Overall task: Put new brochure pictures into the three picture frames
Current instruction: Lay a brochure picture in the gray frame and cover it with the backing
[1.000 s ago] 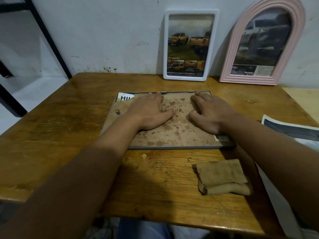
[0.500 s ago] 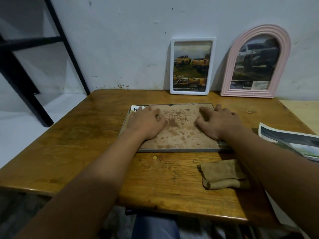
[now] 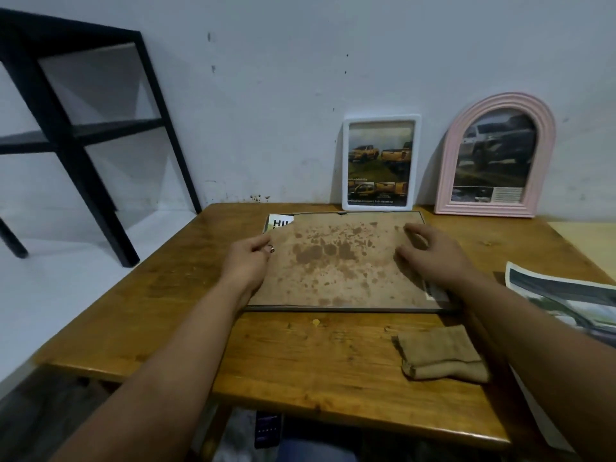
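A picture frame [image 3: 343,261] is laid face down on the bench [image 3: 300,361], between two hands.

Its stained brown backing board is turned up, and a white brochure corner [image 3: 279,222] with black letters is seen sticking out at the far left corner. The left hand [image 3: 248,261] is placed at the frame's left edge, fingers curled at the backing board's edge by a small metal clip; whether anything is pinched cannot be told. The right hand [image 3: 433,258] is rested on the right part of the board with fingers spread and relaxed. Behind, a white frame [image 3: 381,163] and a pink arched frame [image 3: 496,158] are leaned against the wall, both holding truck pictures. A folded brown cloth [image 3: 441,353] is laid nearer, a loose brochure page [image 3: 563,295] to the right.
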